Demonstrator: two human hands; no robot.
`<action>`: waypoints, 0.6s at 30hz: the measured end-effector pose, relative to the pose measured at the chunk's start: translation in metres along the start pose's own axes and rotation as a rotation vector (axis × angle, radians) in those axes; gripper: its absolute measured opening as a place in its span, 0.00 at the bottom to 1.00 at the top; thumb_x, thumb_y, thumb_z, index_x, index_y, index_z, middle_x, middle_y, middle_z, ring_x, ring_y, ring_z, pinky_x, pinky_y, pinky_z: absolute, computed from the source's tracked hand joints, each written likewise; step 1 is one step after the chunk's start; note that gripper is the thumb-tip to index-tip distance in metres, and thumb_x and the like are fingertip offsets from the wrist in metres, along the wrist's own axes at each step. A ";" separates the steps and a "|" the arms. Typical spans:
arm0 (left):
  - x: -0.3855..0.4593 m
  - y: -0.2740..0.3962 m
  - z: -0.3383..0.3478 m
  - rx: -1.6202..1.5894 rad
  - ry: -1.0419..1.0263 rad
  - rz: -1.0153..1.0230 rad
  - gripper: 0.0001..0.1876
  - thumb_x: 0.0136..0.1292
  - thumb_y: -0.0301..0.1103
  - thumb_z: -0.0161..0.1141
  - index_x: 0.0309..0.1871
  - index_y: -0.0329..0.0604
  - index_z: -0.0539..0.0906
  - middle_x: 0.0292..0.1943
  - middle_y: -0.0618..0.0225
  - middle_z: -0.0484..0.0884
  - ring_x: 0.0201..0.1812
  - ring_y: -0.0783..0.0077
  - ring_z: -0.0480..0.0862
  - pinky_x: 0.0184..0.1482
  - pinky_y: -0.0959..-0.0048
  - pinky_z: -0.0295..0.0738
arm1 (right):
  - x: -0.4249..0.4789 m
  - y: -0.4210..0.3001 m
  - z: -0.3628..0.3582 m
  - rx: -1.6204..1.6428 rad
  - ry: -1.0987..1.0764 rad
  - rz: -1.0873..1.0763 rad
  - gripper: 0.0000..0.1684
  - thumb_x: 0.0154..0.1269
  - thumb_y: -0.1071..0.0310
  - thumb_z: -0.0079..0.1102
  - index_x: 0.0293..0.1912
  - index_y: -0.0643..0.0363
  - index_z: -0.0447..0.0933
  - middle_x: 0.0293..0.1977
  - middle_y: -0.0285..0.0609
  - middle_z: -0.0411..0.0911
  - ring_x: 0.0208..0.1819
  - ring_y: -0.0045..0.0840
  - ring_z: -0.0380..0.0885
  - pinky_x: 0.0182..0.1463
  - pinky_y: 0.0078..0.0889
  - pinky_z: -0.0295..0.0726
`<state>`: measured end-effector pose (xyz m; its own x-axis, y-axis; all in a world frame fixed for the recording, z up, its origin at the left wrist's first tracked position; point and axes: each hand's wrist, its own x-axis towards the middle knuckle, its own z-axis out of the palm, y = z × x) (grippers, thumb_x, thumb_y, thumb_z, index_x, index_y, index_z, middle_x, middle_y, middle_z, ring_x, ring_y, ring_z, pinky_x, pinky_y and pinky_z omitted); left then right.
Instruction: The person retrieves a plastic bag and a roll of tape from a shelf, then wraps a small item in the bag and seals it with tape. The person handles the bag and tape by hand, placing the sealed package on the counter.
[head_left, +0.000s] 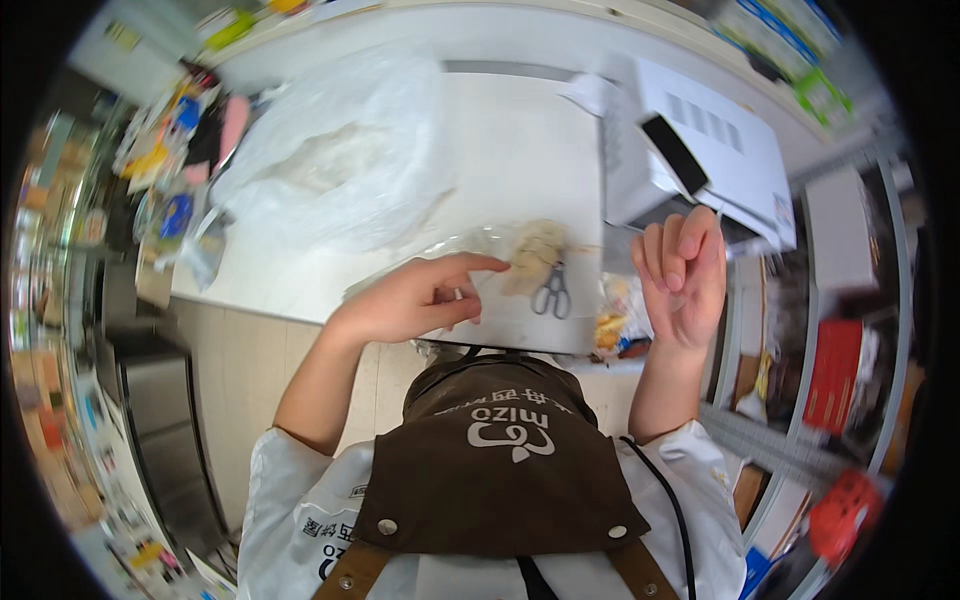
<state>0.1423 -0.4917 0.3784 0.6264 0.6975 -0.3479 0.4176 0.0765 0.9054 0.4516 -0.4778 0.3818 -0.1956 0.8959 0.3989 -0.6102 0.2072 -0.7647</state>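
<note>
My left hand (420, 296) reaches over the white table with its index finger stretched out and the others loosely bent. Its fingertip is beside a small heap of pale beige pieces (538, 247), whose kind I cannot make out; whether it touches them is unclear. Scissors with dark grey handles (553, 294) lie against the heap, their blades hidden. Clear plastic film (472, 241) shows behind my left hand. Raised off the table's right side is my right hand (679, 277), palm up and fingers curled. A faint pale sliver shows by its fingertips, too blurred to identify.
A large translucent plastic bag (337, 142) spreads over the left of the white table (517, 135). At right stands a white appliance (712, 127) with a black-faced flat device (675, 154) before it. Metal shelving (814, 337) holds boxes farther right. Mixed packages (180, 135) crowd the left end.
</note>
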 end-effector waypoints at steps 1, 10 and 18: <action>-0.026 -0.009 -0.017 -0.151 -0.018 0.049 0.20 0.73 0.26 0.59 0.67 0.38 0.77 0.42 0.58 0.91 0.42 0.72 0.90 0.41 0.75 0.81 | 0.007 0.014 0.009 -0.050 -0.014 0.031 0.20 0.84 0.51 0.48 0.37 0.54 0.69 0.21 0.31 0.64 0.23 0.16 0.57 0.30 0.25 0.57; -0.131 -0.111 -0.070 -1.047 0.043 0.692 0.15 0.77 0.28 0.53 0.62 0.32 0.79 0.49 0.50 0.87 0.49 0.63 0.90 0.48 0.69 0.83 | 0.064 0.143 0.145 0.058 -0.244 0.372 0.16 0.80 0.53 0.57 0.43 0.57 0.74 0.23 0.31 0.67 0.24 0.18 0.60 0.31 0.26 0.58; -0.145 -0.157 -0.102 -0.564 0.522 0.268 0.13 0.76 0.40 0.65 0.41 0.38 0.86 0.39 0.72 0.83 0.45 0.78 0.80 0.52 0.75 0.76 | 0.092 0.211 0.220 0.061 -0.395 0.426 0.15 0.78 0.59 0.62 0.44 0.63 0.79 0.26 0.31 0.74 0.26 0.12 0.67 0.30 0.19 0.64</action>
<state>-0.0817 -0.5322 0.3115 0.2122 0.9748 -0.0692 -0.1843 0.1094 0.9768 0.1358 -0.4381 0.3682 -0.6979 0.6781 0.2305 -0.4558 -0.1723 -0.8732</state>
